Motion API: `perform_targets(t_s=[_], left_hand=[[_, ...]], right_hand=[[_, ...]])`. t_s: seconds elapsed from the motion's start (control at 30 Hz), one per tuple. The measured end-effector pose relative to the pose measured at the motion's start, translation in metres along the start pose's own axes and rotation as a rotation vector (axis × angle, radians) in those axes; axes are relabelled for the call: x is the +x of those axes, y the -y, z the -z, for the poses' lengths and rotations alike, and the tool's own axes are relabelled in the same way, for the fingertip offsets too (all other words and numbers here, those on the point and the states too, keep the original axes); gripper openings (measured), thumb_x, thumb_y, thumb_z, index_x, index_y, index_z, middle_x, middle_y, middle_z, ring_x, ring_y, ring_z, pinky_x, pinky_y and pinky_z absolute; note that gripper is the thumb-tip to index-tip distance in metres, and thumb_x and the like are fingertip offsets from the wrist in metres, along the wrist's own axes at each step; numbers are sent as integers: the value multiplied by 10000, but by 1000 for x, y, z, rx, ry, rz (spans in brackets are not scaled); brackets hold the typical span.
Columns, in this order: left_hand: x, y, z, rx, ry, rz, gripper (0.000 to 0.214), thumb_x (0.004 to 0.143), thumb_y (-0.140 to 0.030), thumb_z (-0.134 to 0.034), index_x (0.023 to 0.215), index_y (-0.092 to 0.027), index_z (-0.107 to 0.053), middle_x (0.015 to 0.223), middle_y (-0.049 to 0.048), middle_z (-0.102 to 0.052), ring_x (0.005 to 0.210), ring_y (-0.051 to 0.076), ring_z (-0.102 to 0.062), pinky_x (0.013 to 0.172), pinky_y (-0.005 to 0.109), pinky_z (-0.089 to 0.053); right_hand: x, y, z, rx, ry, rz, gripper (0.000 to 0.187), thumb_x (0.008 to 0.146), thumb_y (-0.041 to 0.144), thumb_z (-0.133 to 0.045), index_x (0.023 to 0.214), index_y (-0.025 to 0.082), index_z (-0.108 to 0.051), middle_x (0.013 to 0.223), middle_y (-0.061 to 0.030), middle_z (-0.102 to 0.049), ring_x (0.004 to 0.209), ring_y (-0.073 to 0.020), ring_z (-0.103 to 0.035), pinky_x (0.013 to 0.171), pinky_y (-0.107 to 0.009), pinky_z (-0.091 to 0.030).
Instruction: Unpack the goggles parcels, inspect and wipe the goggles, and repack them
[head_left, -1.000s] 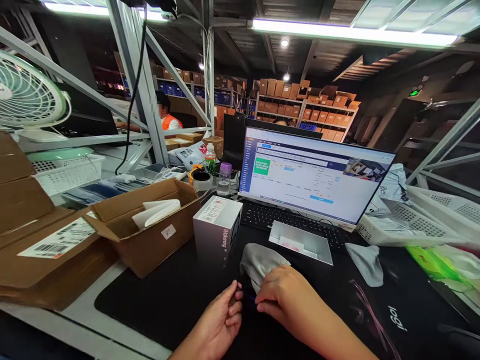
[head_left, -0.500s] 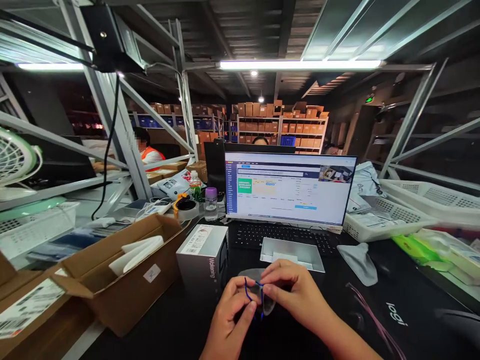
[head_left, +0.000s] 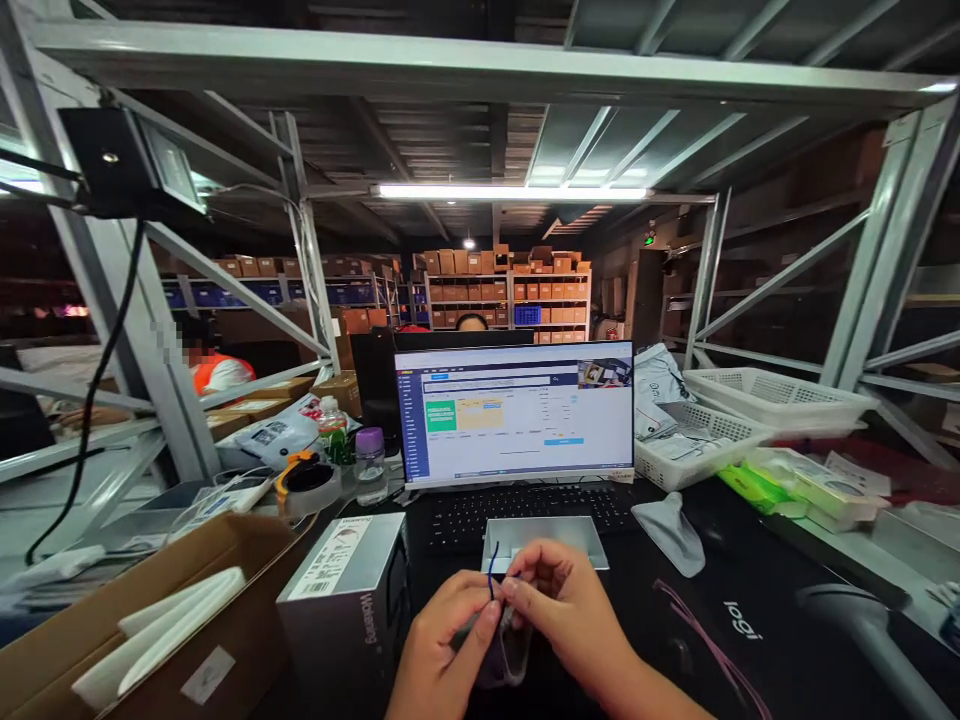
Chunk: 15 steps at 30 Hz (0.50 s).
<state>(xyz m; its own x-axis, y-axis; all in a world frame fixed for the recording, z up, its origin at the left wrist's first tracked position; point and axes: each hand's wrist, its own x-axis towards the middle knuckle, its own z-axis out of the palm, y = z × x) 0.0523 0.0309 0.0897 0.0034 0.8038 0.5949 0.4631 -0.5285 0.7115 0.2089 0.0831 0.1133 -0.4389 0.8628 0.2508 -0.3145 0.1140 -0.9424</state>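
Both hands are low centre, in front of the keyboard (head_left: pixel 525 508), above the black desk mat (head_left: pixel 742 625).

- Left hand (head_left: pixel 442 655): thumb and forefinger pinched on a thin blue strand (head_left: pixel 491 568). The strand's free end sticks up between the 2 hands.
- Right hand (head_left: pixel 570 610): fingers curled in, tips pinched on the same strand, touching the left fingertips.
- A small dark piece (head_left: pixel 514 650) hangs just below the pinch, between the 2 palms. It is blurred, so I cannot tell what it is or whether it is joined to the strand.

Around them:
- A grey product box (head_left: pixel 345 590) stands upright just left of the left hand, label on top.
- An open cardboard box (head_left: pixel 112 610) is further left, with white sheets (head_left: pixel 161 640) inside.
- The monitor (head_left: pixel 517 410) is lit behind the keyboard, with its silver base plate (head_left: pixel 544 532) just beyond the fingertips.
- A grey cloth (head_left: pixel 671 530) lies on the mat to the right, well apart from the hands.
- A tape roll (head_left: pixel 304 480) and a purple-capped bottle (head_left: pixel 370 465) stand left of the monitor.
- White baskets (head_left: pixel 765 395) and green packets (head_left: pixel 757 485) are at the right.
- A person in an orange vest (head_left: pixel 214 370) is behind the rack at the left, and another person's head (head_left: pixel 472 322) shows over the monitor.
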Motion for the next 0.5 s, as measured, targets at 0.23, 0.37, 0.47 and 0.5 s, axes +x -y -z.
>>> perform_targets(t_s=[0.23,0.37,0.47,0.5], left_hand=[[9,-5,6,-99,228,24,313,990,-422,-514,888,-238,-746,873,30,-677,843,148,-654,786,195,-495],[11,-5,8,-111,246,17,331,992,-425,-505,843,-228,-726,861,32,-677,825,147,-647,786,191,-492],[11,-5,9,-100,261,6,332,987,-432,-507,854,-228,-733,882,45,-687,839,160,-655,792,201,-503],[10,-5,9,-94,269,6,332,985,-435,-508,867,-230,-742,890,50,-691,848,167,-659,796,208,-509]], right_hand=[[3,7,16,-200,-17,247,299,679,444,-882,711,176,-753,993,-104,-686,832,-203,-684,659,-284,-532],[5,11,20,-84,48,197,246,640,396,-916,700,201,-777,1055,-113,-735,912,-220,-695,735,-307,-554],[7,12,19,32,58,154,249,577,371,-951,670,211,-784,819,-65,-762,781,-188,-697,716,-292,-550],[7,12,19,42,51,157,247,562,361,-958,663,214,-786,780,-54,-760,756,-181,-693,707,-286,-548]])
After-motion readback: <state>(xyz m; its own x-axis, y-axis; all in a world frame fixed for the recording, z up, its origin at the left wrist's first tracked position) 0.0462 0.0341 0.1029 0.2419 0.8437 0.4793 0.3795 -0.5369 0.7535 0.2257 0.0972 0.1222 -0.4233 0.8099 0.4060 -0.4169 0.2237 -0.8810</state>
